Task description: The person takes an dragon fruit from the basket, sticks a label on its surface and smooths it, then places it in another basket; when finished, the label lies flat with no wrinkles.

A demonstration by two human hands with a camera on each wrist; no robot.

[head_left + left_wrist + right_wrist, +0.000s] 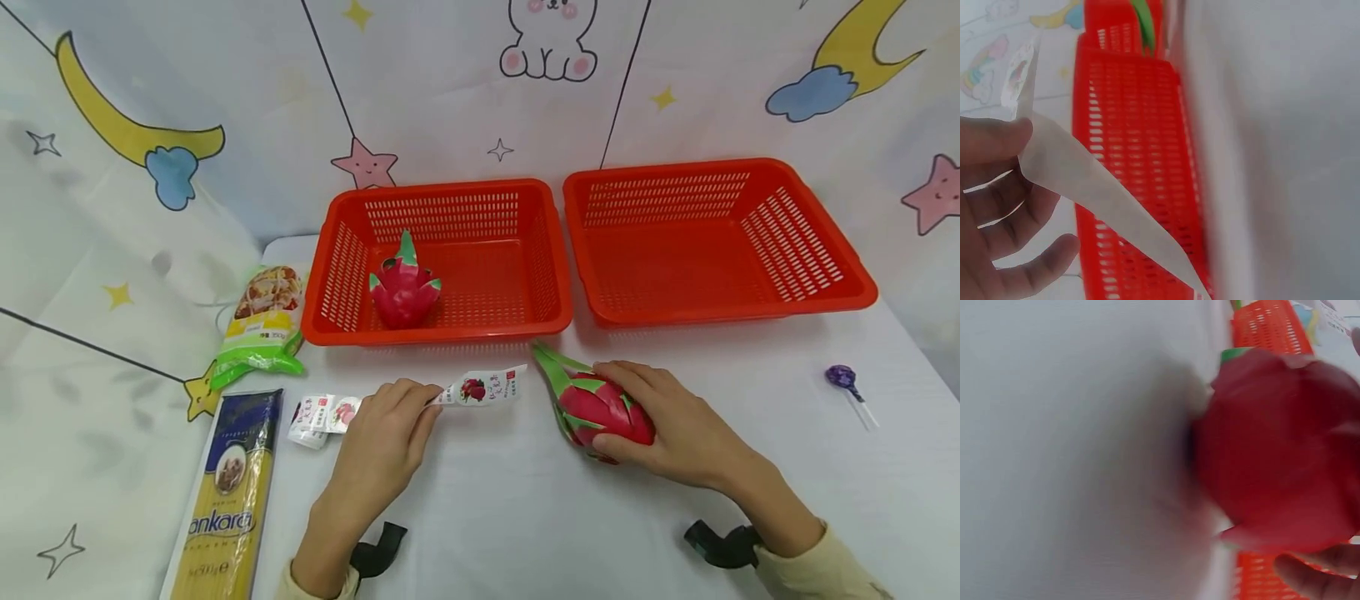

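Note:
My left hand [382,442] pinches a white strip of printed labels [483,387] between thumb and forefinger. The strip's free end, with a small red fruit picture, points right; its other end leads left to a small bundle [307,427] on the table. In the left wrist view the plain back of the strip [1085,172] hangs in a curve from the fingertips. My right hand [675,433] grips a red dragon fruit [600,408] with green tips, lying on the table with its leafy end to the left. The right wrist view shows the fruit [1279,456] close up, blurred.
A red basket [442,337] at the back holds another dragon fruit [405,292]. Beside it stands a second red basket [720,315]. At the left lie a green and yellow food packet [262,325] and a spaghetti packet [228,500]. A purple lollipop [842,377] lies at the right.

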